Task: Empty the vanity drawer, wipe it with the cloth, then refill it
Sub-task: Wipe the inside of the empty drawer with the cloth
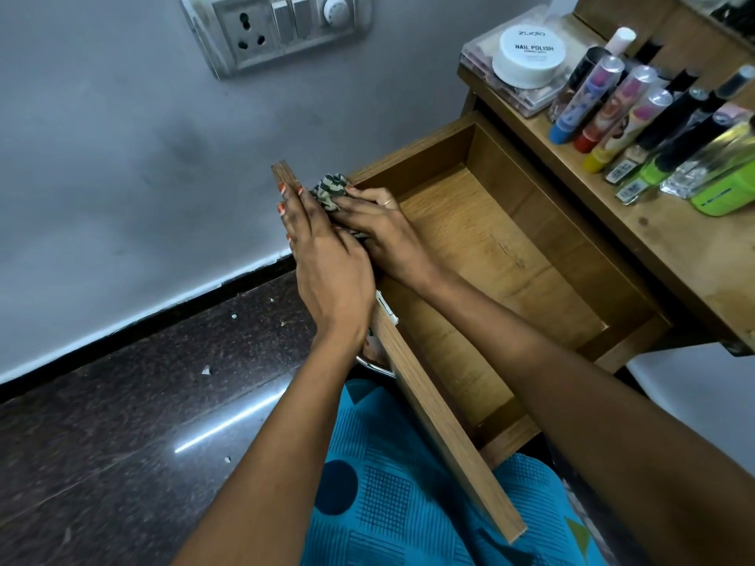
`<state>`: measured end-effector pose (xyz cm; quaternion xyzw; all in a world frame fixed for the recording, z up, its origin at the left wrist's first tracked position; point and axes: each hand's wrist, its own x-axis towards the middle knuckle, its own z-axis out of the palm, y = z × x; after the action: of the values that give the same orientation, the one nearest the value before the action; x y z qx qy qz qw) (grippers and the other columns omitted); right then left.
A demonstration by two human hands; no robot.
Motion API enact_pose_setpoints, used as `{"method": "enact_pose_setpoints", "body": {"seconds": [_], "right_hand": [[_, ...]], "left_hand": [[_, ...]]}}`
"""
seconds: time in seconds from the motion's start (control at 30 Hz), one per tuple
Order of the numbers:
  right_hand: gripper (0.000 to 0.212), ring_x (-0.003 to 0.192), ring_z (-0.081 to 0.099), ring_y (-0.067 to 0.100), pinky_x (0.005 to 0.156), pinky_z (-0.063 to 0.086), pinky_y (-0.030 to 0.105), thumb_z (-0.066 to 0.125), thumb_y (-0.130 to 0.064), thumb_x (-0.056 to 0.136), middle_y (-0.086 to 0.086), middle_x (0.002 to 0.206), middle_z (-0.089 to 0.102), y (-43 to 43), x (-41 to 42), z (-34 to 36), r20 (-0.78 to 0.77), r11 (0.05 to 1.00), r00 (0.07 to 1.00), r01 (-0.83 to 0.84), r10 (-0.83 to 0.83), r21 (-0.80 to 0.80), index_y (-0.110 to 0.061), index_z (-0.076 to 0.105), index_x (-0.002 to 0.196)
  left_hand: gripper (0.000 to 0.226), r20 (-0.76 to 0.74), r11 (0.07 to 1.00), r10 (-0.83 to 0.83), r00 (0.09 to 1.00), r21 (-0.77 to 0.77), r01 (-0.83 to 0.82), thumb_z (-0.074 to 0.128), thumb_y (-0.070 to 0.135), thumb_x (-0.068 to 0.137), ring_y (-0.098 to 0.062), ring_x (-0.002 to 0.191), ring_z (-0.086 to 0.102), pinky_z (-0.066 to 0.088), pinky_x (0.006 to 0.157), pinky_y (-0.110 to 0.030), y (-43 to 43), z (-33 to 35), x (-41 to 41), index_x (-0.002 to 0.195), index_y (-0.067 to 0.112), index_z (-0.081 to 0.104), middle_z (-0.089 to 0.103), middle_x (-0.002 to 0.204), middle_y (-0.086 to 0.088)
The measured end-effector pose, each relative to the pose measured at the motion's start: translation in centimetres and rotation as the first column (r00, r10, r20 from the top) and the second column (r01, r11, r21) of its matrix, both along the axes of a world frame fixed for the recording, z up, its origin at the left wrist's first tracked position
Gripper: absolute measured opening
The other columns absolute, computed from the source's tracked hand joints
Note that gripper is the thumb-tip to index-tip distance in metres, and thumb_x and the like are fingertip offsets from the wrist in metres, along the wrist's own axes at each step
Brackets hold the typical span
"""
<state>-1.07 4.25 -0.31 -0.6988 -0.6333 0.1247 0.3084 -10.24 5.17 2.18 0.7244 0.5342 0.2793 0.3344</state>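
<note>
A home dressing corner: wooden vanity shelf [674, 239] crowded with cosmetics bottles [637, 112], wall switchboard [278, 30].

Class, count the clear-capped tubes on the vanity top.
3, side by side: blue-based tube, red-based tube, yellow-based tube nearest the camera. Others may hide behind the dark bottles.

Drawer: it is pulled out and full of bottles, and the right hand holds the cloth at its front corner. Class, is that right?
No: the head view shows the drawer empty; the bottles stand on the vanity top. It is pulled out, and the right hand holds the cloth at its front corner.
</note>
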Motion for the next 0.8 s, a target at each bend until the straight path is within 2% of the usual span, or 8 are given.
{"method": "enact_pose_setpoints", "body": {"seconds": [0.1, 0.27, 0.4, 0.5, 0.53, 0.63, 0.73, 0.8], "right_hand": [[0.039, 0.119, 0.046, 0.039, 0.098, 0.021, 0.010, 0.049, 0.020, 0.078, 0.024, 0.124, 0.057, -0.7, -0.2, -0.3, -0.020, 1.000, 1.000, 0.008, -0.008, 0.011, 0.007, 0.059, 0.114], [0.047, 0.124, 0.042, 0.031, 0.096, 0.013, -0.003, 0.048, 0.020, 0.078, 0.018, 0.130, 0.054, -1.5, 0.2, -0.5, -0.045, 0.996, 0.999, 0.015, -0.019, -0.086, 0.003, 0.056, 0.120], [0.056, 0.127, 0.037, 0.031, 0.100, 0.018, 0.010, 0.041, 0.023, 0.074, 0.015, 0.133, 0.051, -1.1, 0.8, 0.3, -0.038, 0.987, 0.999, -0.025, 0.019, -0.160, 0.001, 0.052, 0.124], [0.058, 0.138, 0.024, 0.027, 0.110, 0.011, 0.020, 0.040, 0.019, 0.079, 0.013, 0.144, 0.039, -0.7, 1.1, 0.5, 0.005, 0.963, 0.995, -0.099, 0.104, -0.252, -0.003, 0.043, 0.133], [0.058, 0.139, 0.024, 0.024, 0.111, 0.011, 0.021, 0.040, 0.018, 0.080, 0.014, 0.145, 0.036, -0.6, 1.1, 0.6, -0.004, 0.955, 0.994, -0.108, 0.111, -0.276, -0.003, 0.040, 0.134], [0.055, 0.133, 0.039, 0.023, 0.110, 0.024, 0.024, 0.042, 0.020, 0.079, 0.020, 0.140, 0.042, -0.7, 1.0, 0.9, -0.061, 0.950, 0.991, -0.129, 0.117, -0.283, 0.003, 0.044, 0.131], [0.049, 0.117, 0.054, 0.029, 0.100, 0.034, 0.030, 0.042, 0.023, 0.074, 0.024, 0.122, 0.059, -1.0, 0.8, 1.3, -0.087, 0.960, 0.992, -0.112, 0.092, -0.257, 0.007, 0.057, 0.117], [0.055, 0.106, 0.055, 0.031, 0.092, 0.034, 0.029, 0.040, 0.023, 0.069, 0.020, 0.117, 0.063, -1.7, 0.6, 1.6, -0.070, 0.962, 0.995, -0.092, 0.076, -0.256, 0.003, 0.060, 0.116]], "left_hand": [[0.056, -0.007, 1.000, -0.003, 1.000, 0.002, 0.003, 0.030, 0.008, 0.095, -0.016, 0.145, 0.000, 0.009, 0.114, -0.022, 0.0, 0.0, 0.0, 0.147, 0.011, 0.010, 0.002, 0.158, -0.003], [0.056, -0.016, 1.000, -0.005, 1.000, -0.002, 0.005, 0.031, 0.008, 0.095, -0.017, 0.146, 0.001, 0.010, 0.114, -0.022, 0.0, 0.2, 0.0, 0.147, 0.010, 0.011, 0.002, 0.158, -0.003], [0.056, -0.021, 1.000, -0.004, 1.000, -0.011, 0.004, 0.031, 0.010, 0.096, -0.016, 0.145, 0.001, 0.023, 0.117, -0.032, 0.0, 0.3, 0.0, 0.147, 0.012, 0.010, 0.001, 0.158, -0.001], [0.055, -0.022, 1.000, -0.003, 1.000, -0.008, 0.003, 0.031, 0.010, 0.096, -0.017, 0.145, 0.001, 0.022, 0.117, -0.031, 0.1, 0.2, 0.1, 0.147, 0.011, 0.010, 0.001, 0.158, -0.001], [0.055, -0.026, 1.000, -0.002, 1.000, -0.005, 0.002, 0.031, 0.010, 0.096, -0.017, 0.145, 0.001, 0.021, 0.117, -0.031, 0.1, 0.2, 0.1, 0.147, 0.011, 0.010, 0.001, 0.158, -0.002], [0.055, -0.038, 1.000, -0.001, 0.999, -0.003, 0.001, 0.031, 0.011, 0.096, -0.017, 0.145, 0.000, 0.024, 0.117, -0.033, 0.1, 0.2, 0.1, 0.147, 0.012, 0.008, 0.000, 0.158, -0.001], [0.055, -0.043, 1.000, 0.001, 0.999, 0.001, -0.001, 0.031, 0.010, 0.096, -0.017, 0.145, 0.000, 0.015, 0.114, -0.024, 0.1, 0.2, 0.1, 0.147, 0.011, 0.009, 0.000, 0.158, -0.001], [0.055, -0.042, 1.000, -0.003, 0.999, 0.003, 0.003, 0.031, 0.010, 0.096, -0.016, 0.145, -0.001, 0.010, 0.110, -0.018, 0.1, 0.2, 0.1, 0.147, 0.011, 0.009, 0.000, 0.158, -0.001]]}}
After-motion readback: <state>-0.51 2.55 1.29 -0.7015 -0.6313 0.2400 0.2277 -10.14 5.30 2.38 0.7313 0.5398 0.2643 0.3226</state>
